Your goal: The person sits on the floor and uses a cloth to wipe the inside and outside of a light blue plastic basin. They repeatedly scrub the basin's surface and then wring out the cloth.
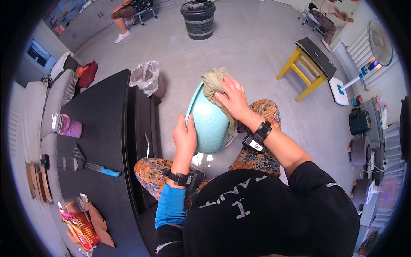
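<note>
A light turquoise bowl or basin [211, 123] is tilted on its side above my knees, its outer wall towards me. My left hand [185, 133] grips its rim at the left, thumb on the outside. Under my right hand [233, 98] a crumpled olive-beige cloth [213, 84] lies pressed against the upper right of the wall and hangs down along the right side. Behind the lower right edge shows part of a pale or clear round object that I cannot make out. The inside of the bowl is hidden.
A black table [96, 128] stands at the left, bearing a blue-handled knife [110, 172], a purple jar [71, 126] and snack packets. Beyond it is a lined bin [157, 83]. A black bucket [198, 22], a yellow-legged stool [310, 69] and two seated people are farther off.
</note>
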A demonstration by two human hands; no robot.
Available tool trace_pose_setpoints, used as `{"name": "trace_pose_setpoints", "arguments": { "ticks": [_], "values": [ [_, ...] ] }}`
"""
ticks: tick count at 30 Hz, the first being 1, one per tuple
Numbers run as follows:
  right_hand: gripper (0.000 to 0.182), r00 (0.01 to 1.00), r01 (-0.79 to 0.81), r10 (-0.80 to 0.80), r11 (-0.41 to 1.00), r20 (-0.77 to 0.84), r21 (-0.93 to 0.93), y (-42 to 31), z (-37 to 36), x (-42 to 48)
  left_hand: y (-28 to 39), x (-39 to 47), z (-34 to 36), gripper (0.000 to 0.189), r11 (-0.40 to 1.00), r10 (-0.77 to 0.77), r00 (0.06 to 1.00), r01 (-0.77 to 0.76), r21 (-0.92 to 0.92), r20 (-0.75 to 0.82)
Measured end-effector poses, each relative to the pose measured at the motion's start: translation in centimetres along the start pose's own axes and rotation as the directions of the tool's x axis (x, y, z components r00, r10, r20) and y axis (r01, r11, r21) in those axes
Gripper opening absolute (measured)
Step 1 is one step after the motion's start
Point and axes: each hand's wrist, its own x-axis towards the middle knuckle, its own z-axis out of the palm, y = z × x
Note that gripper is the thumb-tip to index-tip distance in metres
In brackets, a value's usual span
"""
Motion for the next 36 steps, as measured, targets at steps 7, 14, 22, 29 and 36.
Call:
{"name": "trace_pose_setpoints", "arguments": {
  "ticks": [7, 14, 22, 29, 36],
  "values": [
    [0.051, 0.998, 0.008, -0.009, 1.0, -0.056, -0.005, 1.0, -0.6, -1.6, -0.8, -1.4, 1.7, 0.02, 0.996, 0.076, 0.996, -0.074, 0.053, -0.036],
    [0.048, 0.977, 0.207, -0.212, 0.97, -0.033, -0.126, -3.6, -1.0, -2.1, -6.3, -4.1, 1.1, 0.017, 0.985, 0.095, 0.993, -0.105, -0.136, -0.073],
    [0.04, 0.977, -0.2, 0.211, 0.934, -0.007, 0.295, 4.9, -0.9, -0.9, -5.7, -6.7, 1.9, 0.031, 0.904, -0.077, 0.948, 0.197, -0.38, 0.308],
    [0.037, 0.989, 0.106, -0.119, 0.983, -0.084, -0.148, -3.0, -1.4, -4.0, -4.9, -5.8, 1.6, 0.034, 0.928, -0.087, 0.971, 0.16, -0.338, 0.222],
    [0.043, 0.86, 0.509, -0.503, 0.856, 0.082, -0.088, -6.0, -1.1, -4.0, -6.3, -3.7, 1.9, 0.027, 0.944, 0.131, 0.991, -0.119, -0.309, 0.017]
  ]
}}
